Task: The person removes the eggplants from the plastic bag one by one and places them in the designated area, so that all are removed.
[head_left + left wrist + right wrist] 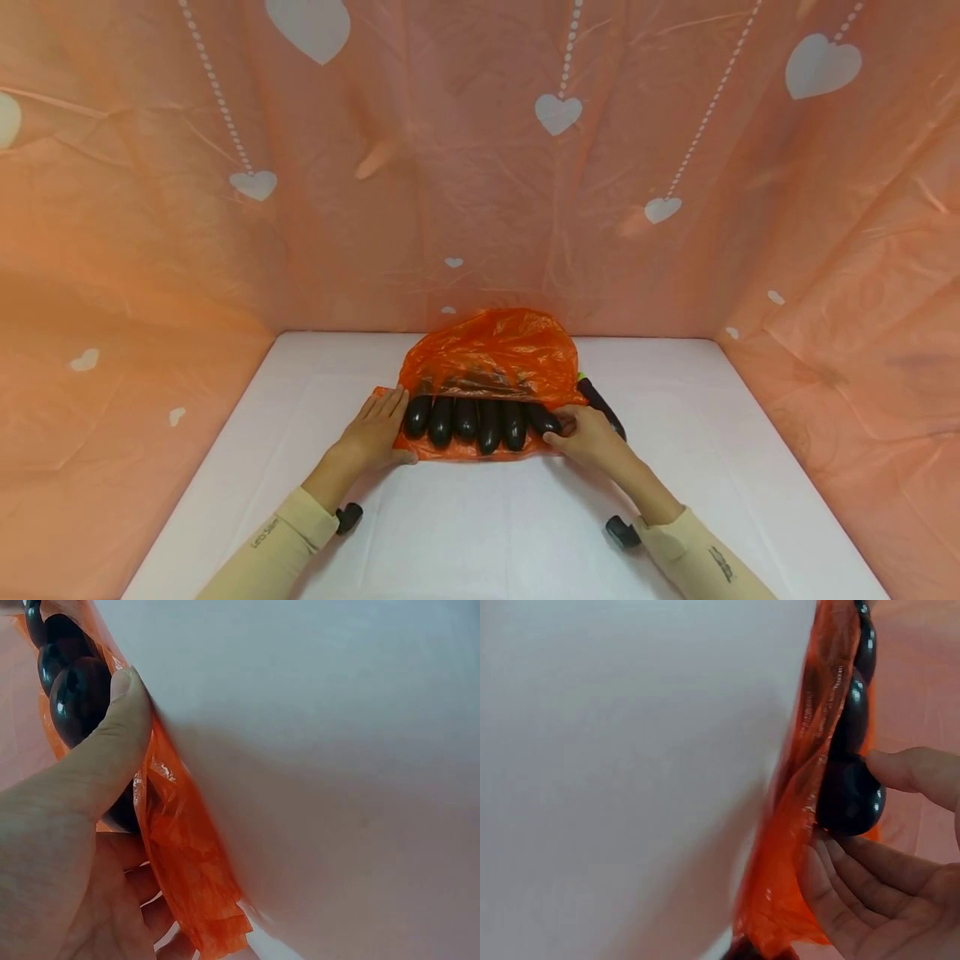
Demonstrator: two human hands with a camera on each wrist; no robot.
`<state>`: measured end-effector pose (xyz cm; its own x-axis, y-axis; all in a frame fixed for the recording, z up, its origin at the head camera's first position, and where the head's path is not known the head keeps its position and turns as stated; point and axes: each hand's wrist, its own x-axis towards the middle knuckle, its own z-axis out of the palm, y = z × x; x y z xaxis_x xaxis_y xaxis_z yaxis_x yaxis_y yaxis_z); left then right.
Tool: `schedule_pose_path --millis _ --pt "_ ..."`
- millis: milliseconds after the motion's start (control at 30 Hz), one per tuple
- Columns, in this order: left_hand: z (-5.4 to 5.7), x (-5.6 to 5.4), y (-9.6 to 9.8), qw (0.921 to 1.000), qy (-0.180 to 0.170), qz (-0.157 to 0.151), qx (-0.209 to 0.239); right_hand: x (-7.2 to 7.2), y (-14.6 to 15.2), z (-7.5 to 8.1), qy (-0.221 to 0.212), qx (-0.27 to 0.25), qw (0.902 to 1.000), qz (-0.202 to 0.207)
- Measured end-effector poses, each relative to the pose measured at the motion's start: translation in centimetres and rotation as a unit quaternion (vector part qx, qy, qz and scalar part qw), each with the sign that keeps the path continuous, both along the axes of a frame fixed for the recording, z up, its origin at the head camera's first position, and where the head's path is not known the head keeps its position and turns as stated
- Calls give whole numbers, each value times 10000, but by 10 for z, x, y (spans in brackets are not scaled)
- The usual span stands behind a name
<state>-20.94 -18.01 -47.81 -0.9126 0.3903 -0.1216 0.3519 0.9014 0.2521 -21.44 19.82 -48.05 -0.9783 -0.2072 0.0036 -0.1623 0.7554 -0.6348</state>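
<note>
Eggplants (489, 427) | partly inside orange bag (495, 350) | left hand (372, 432) spread, touching bag | right hand (592, 435) pinching end eggplant (543, 419)

There are seven eggplants (489, 427) (visible ones), one bag (491, 354), two hands (372, 435) (592, 435).

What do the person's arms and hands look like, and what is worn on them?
The left sleeve and right sleeve are pale yellowish beige and end in cuffs on the forearms. Each carries small dark lettering, hard to read here. A small black device shows beside each cuff. The left hand and right hand wear no gloves.
</note>
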Motion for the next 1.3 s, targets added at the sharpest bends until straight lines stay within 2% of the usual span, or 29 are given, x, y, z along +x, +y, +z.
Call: schedule_pose_path --millis 300,567,733,1100,1300 --pt "1 1 0 10000 0 7 15 17 15 14 -94 -385 9990 203" --pt "-1 1 -1 10000 9 -12 -41 23 32 14 -95 -509 9974 506" --pt "1 3 0 10000 -14 -16 23 28 43 15 -165 -520 9966 613" --pt "-1 1 -1 10000 27 -42 -31 34 64 17 98 -532 9894 1349" --pt "-2 1 -1 10000 52 -56 -48 35 74 15 64 -543 9883 1426"
